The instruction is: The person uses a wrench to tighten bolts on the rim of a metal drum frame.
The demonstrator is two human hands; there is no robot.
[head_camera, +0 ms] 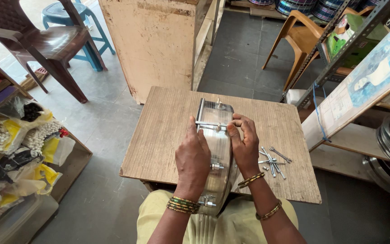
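While the metal drum (216, 149) stands on edge, long axis away from body | left hand (192, 156) flat on its side | right hand (244, 144) pinches top rod (209, 124) | spanners (274, 160) nearer right.

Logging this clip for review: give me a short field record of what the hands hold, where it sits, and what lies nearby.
setting: small wooden table in a workshop, grey floor
held thing: shiny metal drum shell standing on edge, tension rods and lugs on its side
left hand: flat against the shell's left face, thumb up by a rod
right hand: on the shell's right side, fingers at the top rod
loose parts: spanner and bolts on the table, right of the right hand
surroundings: brown plastic chair, tan plastic chair, metal shelving
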